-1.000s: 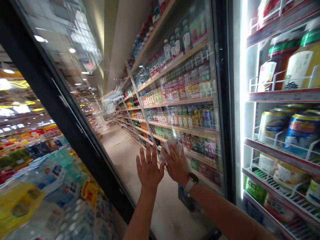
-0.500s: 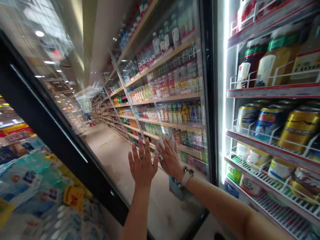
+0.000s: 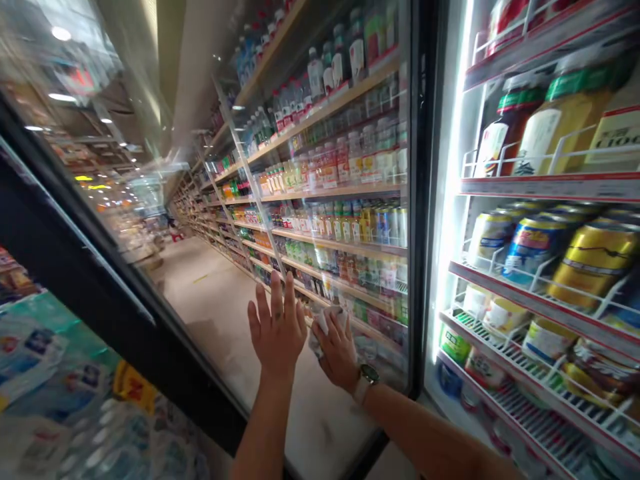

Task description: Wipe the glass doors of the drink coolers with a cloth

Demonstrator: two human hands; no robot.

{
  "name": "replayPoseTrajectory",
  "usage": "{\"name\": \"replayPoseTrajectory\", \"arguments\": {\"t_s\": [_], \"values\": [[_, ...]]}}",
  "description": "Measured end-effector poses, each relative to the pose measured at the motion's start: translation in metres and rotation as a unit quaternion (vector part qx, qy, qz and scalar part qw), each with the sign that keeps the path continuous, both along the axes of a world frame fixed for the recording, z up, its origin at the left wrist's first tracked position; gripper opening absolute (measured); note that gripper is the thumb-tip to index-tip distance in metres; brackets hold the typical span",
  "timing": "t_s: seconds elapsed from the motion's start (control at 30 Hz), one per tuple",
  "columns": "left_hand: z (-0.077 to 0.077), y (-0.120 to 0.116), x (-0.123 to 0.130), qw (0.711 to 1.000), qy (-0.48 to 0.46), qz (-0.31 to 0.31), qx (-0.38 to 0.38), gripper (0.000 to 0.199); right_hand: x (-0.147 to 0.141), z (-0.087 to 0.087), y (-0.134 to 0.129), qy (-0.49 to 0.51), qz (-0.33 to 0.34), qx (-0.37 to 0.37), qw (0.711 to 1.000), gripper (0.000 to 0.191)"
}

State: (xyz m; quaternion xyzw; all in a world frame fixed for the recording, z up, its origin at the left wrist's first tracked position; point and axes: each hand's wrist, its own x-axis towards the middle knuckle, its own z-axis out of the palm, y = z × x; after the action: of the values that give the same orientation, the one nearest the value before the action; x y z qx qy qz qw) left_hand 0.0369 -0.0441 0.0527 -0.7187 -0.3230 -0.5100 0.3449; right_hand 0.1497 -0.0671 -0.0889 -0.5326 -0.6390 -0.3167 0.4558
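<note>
A glass door point(image 3: 220, 347) with a dark frame stands in front of me, and shelves of drinks show in or through the glass. Against the pane, my left hand point(image 3: 277, 327) is raised with its fingers spread and nothing in it. Just to its right, my right hand point(image 3: 337, 350), with a watch on the wrist, presses a crumpled whitish cloth point(image 3: 329, 320) to the glass. The cloth lies under its fingers and sticks out above and to the left of them.
On the right, a lit cooler point(image 3: 445, 200) holds bottles and cans on wire-fronted shelves. Packs of bottled water point(image 3: 50, 360) are piled at the lower left, beyond the door's dark frame edge point(image 3: 120, 300).
My right hand and the cloth have moved down a little on the glass. My left hand has shifted slightly left. The view has also moved slightly.
</note>
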Motion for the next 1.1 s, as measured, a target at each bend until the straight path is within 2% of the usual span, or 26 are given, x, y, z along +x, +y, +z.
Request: {"name": "replayPoseTrajectory", "arguments": {"t_s": [0.03, 0.1, 0.17, 0.3, 0.37, 0.4, 0.43, 0.5, 0.57, 0.7, 0.77, 0.8, 0.83, 0.9, 0.97, 1.1], "values": [[0.000, -0.001, 0.000, 1.000, 0.001, 0.001, -0.001, 0.062, -0.001, -0.005, -0.002, -0.002, 0.002, -0.002, 1.000, 0.063], [0.001, -0.001, 0.000, 1.000, 0.003, 0.000, -0.009, 0.063, -0.001, 0.005, -0.003, -0.003, 0.004, -0.005, 1.000, 0.063], [0.000, 0.000, -0.001, 1.000, 0.003, -0.004, -0.020, 0.063, 0.002, 0.037, -0.001, 0.003, 0.002, -0.003, 1.000, 0.064], [0.000, 0.004, -0.002, 0.999, -0.002, -0.012, -0.029, 0.060, 0.009, 0.125, 0.006, 0.022, -0.006, -0.006, 1.000, 0.066], [0.000, 0.005, -0.002, 0.999, -0.007, -0.016, -0.033, 0.058, 0.013, 0.152, 0.009, 0.029, -0.013, -0.001, 0.999, 0.066], [0.000, 0.005, -0.002, 0.999, -0.007, -0.016, -0.037, 0.059, 0.014, 0.157, 0.010, 0.030, -0.015, 0.006, 0.999, 0.065], [-0.001, 0.005, -0.002, 0.999, -0.007, -0.015, -0.041, 0.060, 0.014, 0.156, 0.011, 0.029, -0.014, 0.014, 0.999, 0.065], [-0.001, 0.004, -0.002, 0.999, -0.001, -0.010, -0.046, 0.062, 0.012, 0.137, 0.011, 0.028, -0.007, 0.027, 0.999, 0.063], [-0.001, 0.003, -0.003, 0.999, 0.002, -0.010, -0.044, 0.064, 0.007, 0.100, 0.009, 0.029, -0.002, 0.028, 0.999, 0.061], [0.000, 0.000, -0.003, 1.000, 0.015, -0.006, -0.024, 0.068, -0.004, 0.018, -0.001, 0.019, -0.004, -0.002, 1.000, 0.063], [0.001, -0.002, -0.002, 1.000, 0.023, 0.006, -0.008, 0.069, -0.006, -0.009, -0.006, 0.008, -0.006, -0.010, 1.000, 0.065], [0.001, -0.003, -0.002, 1.000, 0.024, 0.011, -0.002, 0.069, -0.005, -0.016, -0.008, 0.005, -0.005, -0.010, 1.000, 0.066], [0.002, -0.004, -0.001, 1.000, 0.026, 0.014, 0.000, 0.068, -0.004, -0.017, -0.008, 0.005, -0.003, -0.008, 1.000, 0.066], [0.003, -0.007, -0.001, 0.999, 0.031, 0.013, 0.001, 0.067, 0.001, -0.002, -0.006, 0.011, 0.001, -0.003, 1.000, 0.067], [0.003, -0.010, -0.001, 0.999, 0.034, 0.006, 0.001, 0.066, 0.005, 0.029, -0.003, 0.027, -0.001, 0.002, 1.000, 0.069], [0.005, -0.012, -0.003, 0.999, 0.044, -0.015, 0.009, 0.066, 0.005, 0.102, -0.001, 0.091, 0.008, 0.014, 0.996, 0.076]]}}
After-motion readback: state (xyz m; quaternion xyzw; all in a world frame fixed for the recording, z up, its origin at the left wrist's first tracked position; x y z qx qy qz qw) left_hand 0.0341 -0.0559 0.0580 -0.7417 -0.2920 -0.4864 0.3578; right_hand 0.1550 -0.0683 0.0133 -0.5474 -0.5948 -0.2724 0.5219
